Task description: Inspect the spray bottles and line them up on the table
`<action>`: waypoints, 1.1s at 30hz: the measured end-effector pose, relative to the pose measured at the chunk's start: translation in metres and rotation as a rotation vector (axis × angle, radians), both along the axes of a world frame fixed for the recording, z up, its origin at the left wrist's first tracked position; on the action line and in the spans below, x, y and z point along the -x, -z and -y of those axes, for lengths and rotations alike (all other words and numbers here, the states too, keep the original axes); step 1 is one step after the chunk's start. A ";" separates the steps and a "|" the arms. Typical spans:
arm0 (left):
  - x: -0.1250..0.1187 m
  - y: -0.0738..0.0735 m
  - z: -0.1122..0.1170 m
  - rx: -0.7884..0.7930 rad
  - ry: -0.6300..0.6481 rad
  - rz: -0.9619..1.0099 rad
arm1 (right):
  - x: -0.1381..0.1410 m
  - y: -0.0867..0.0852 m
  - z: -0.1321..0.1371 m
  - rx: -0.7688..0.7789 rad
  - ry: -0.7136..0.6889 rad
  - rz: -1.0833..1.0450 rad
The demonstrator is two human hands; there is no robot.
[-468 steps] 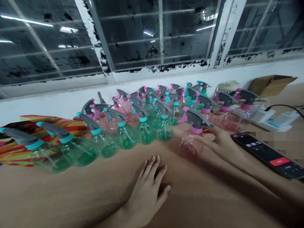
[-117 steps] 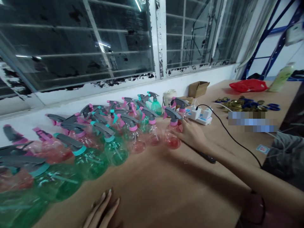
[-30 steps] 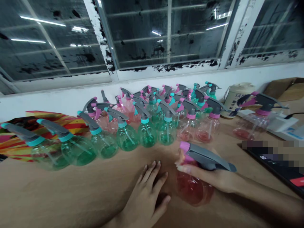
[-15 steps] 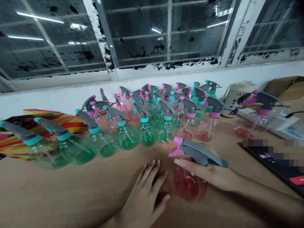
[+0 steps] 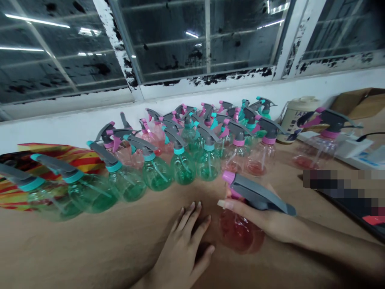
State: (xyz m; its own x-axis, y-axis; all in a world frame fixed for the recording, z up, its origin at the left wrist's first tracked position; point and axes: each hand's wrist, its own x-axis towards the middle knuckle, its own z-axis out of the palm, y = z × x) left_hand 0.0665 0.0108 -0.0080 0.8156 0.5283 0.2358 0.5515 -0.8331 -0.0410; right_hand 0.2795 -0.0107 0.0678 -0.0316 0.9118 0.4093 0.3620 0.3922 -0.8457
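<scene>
My right hand (image 5: 261, 218) is wrapped round the neck of a pink spray bottle (image 5: 239, 233) with a grey trigger head (image 5: 258, 196); the bottle stands on the brown table (image 5: 75, 249) just in front of me. My left hand (image 5: 183, 251) lies flat on the table beside it, fingers stretched out, holding nothing. Behind them stand several green spray bottles (image 5: 156, 170) and pink spray bottles (image 5: 261, 154) in rows toward the wall.
A red-and-yellow striped bag (image 5: 69, 158) lies at the left behind the green bottles. A cream jar (image 5: 294, 118), a white power strip (image 5: 351, 150), a cardboard box (image 5: 355, 100) and a phone (image 5: 355, 204) are at the right. One pink bottle (image 5: 319, 142) stands apart there.
My right hand has turned the pink bottle slightly, so its trigger head now points more to the right. My left hand stays flat on the table.
</scene>
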 end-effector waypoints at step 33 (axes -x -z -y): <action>0.001 0.002 0.001 -0.039 0.002 0.012 | -0.001 0.002 -0.004 0.106 0.041 -0.008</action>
State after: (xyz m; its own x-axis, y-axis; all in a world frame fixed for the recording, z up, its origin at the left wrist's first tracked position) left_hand 0.0658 0.0101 -0.0099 0.8136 0.5170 0.2660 0.5506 -0.8321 -0.0668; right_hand 0.2801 -0.0070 0.0656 0.0094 0.9505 0.3104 0.3686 0.2853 -0.8847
